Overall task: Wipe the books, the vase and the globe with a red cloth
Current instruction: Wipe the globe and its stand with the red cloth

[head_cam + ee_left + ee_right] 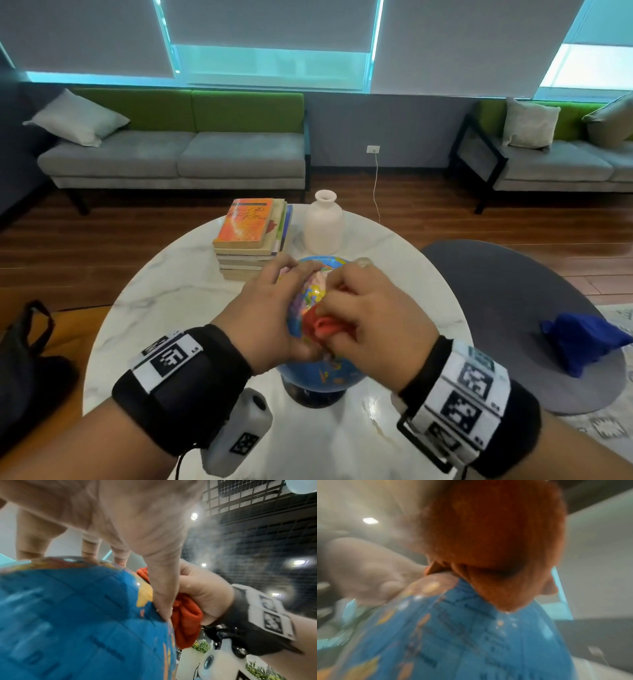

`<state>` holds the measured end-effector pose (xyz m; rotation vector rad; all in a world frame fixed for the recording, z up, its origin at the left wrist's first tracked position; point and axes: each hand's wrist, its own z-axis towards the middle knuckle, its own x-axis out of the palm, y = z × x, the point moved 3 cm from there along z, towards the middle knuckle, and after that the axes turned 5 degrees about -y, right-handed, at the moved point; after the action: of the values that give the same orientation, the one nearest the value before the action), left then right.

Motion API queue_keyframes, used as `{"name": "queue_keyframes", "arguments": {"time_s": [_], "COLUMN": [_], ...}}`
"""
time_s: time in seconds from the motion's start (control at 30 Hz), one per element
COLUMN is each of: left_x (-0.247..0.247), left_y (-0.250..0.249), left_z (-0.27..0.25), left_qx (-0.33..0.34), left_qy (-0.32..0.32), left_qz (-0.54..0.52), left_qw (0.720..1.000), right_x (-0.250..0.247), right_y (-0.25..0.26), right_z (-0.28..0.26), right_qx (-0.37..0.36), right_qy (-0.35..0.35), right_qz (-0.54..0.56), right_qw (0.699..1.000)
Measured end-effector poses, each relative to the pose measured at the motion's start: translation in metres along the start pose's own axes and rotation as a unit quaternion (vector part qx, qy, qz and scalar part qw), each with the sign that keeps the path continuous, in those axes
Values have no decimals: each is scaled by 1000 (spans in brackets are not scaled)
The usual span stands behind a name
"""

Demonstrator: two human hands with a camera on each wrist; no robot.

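A blue globe [322, 371] [68, 615] [471, 635] on a dark base [315, 397] stands at the near middle of the round marble table [164, 308]. My left hand [274, 308] [128, 520] lies over its top left, fingers curled down onto it. My right hand [370, 315] [202, 592] grips a bunched red cloth [320, 325] [185, 626] [496, 527] and presses it against the globe's upper right. Behind the globe, a stack of books [246, 226] with an orange cover on top sits at the back left. A white vase [323, 226] stands to their right.
To the right of the marble table stands a lower grey round table [513, 308] with a blue cloth [582, 342] on it. A dark bag [27, 359] lies on the floor at the left. Grey and green sofas [178, 154] line the far wall.
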<state>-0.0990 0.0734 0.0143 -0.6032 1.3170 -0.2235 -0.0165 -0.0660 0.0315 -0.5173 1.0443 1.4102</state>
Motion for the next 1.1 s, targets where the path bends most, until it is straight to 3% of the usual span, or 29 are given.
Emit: {"name": "queue_keyframes", "arguments": {"time_s": [0.13,0.2,0.37,0.53,0.67,0.77,0.93,1.1], "left_x": [0,-2,-4,-5,-7,-5,-3,8], "left_y": [-1,1,4,2,4,5,11,54], "left_z": [2,2,2,3,4,4,2,2], "left_qx": [-21,-29,-45,-54,-60,-57,-44,-151], "left_qy": [8,10,25,26,30,20,1,-102], "left_qz": [2,4,-4,-8,-11,-16,-33,-166], "left_qw": [1000,1000,999,998,998,998,999,969], "right_x": [-3,6,27,20,21,38,61,55], "right_y": [-56,-72,-63,-57,-54,-63,-74,-90], "right_z": [-5,-19,-72,-61,-54,-83,-120,-123], "right_qx": [247,310,318,229,197,236,311,379], "right_qy": [-119,-129,-184,-188,-209,-207,-119,-127], "right_qz": [116,126,195,184,207,207,168,154], "right_qw": [955,933,909,937,935,927,928,904]}}
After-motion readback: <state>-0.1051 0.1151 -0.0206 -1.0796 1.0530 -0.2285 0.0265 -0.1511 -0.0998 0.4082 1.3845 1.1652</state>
